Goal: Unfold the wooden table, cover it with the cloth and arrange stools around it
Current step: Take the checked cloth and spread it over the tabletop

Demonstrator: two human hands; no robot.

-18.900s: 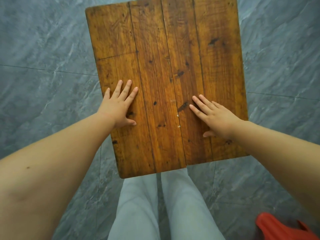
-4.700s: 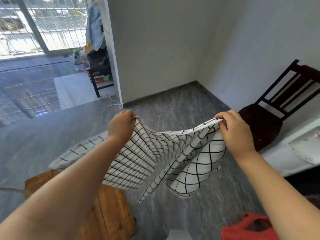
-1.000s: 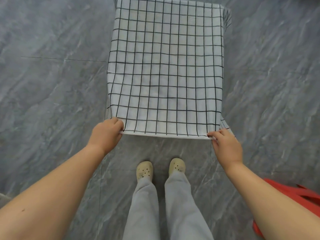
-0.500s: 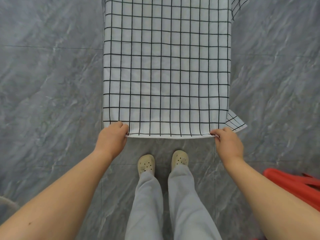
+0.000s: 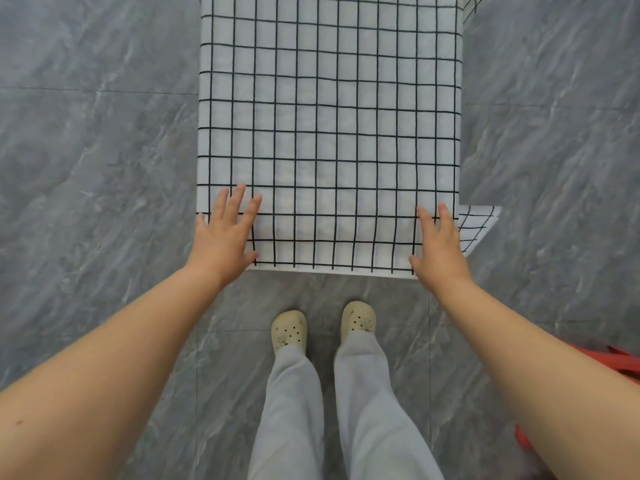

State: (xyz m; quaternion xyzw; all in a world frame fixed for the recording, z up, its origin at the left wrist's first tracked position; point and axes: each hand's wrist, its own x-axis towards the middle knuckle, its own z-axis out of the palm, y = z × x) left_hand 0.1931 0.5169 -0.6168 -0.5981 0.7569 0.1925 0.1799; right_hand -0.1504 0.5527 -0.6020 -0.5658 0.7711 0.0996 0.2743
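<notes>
A white cloth with a black grid lies spread over the wooden table, which is fully hidden under it. My left hand rests flat, fingers spread, on the cloth's near left corner. My right hand lies flat with fingers apart on the near right corner. A flap of cloth sticks out past the table's right side. A red plastic stool shows partly behind my right forearm at the lower right.
Grey marbled floor tiles surround the table on all sides. My own legs in light trousers and cream clogs stand just in front of the table's near edge.
Both hands have let go of the cloth's near edge and opened, and now lie flat on the near corners. The cloth has settled onto the table.
</notes>
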